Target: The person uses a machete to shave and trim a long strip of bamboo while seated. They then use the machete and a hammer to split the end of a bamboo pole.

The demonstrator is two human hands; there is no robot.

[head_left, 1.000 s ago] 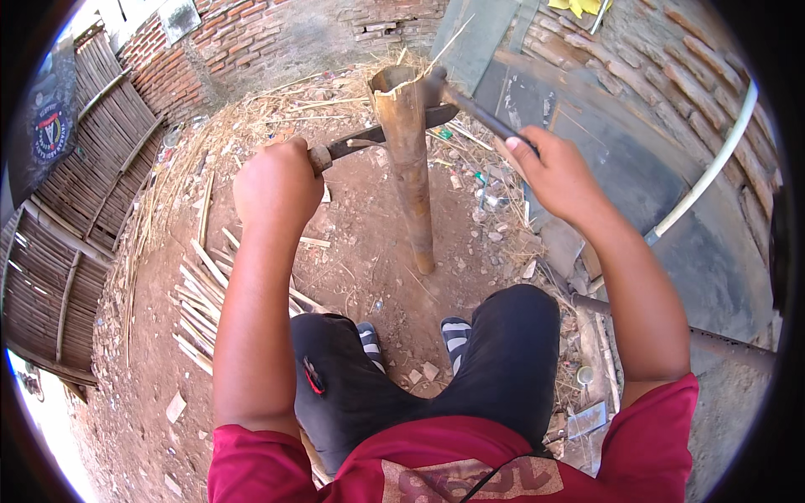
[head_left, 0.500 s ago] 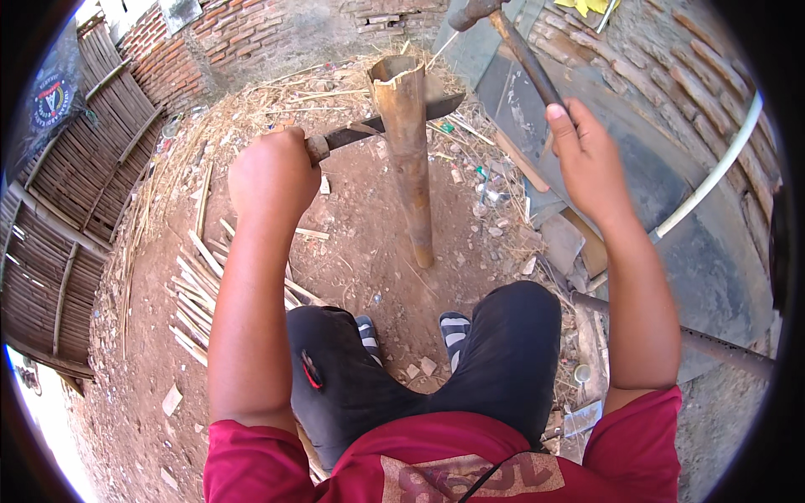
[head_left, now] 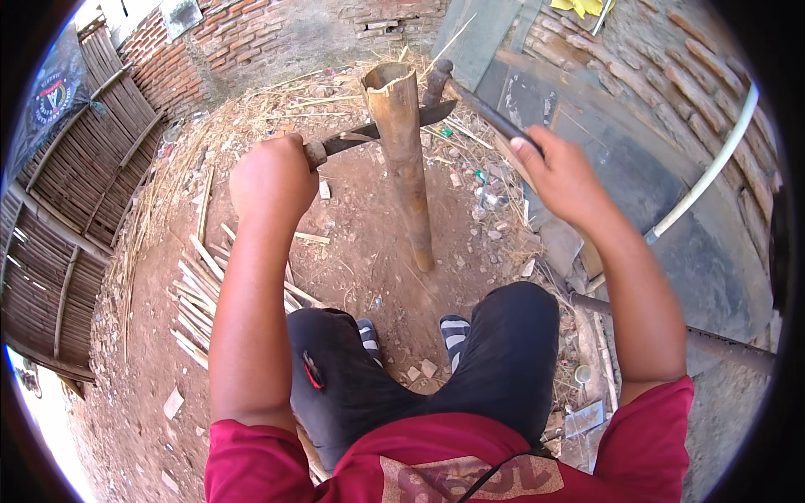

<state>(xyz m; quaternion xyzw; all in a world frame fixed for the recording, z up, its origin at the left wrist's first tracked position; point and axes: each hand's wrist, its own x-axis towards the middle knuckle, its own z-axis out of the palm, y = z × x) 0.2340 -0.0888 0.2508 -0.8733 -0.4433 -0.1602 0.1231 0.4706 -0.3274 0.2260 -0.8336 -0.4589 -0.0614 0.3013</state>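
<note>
On dirt ground before the knees: bamboo pole [head_left: 408,168] standing upright. Left hand [head_left: 270,180], fingers wrapped tight round knife handle, blade [head_left: 369,134] set across pole near its top. Right hand [head_left: 563,174], fingers closed on hammer [head_left: 470,99] handle, head just beside blade tip. Split strips [head_left: 197,293] heaped left.

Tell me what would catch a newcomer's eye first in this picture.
First, the upright bamboo pole standing on the dirt at centre, with a blade wedged across near its hollow top. The left hand grips the blade's handle to the pole's left, while the right hand holds a hammer whose head sits at the blade's far end. A heap of split bamboo strips lies on the ground to the left.
</note>
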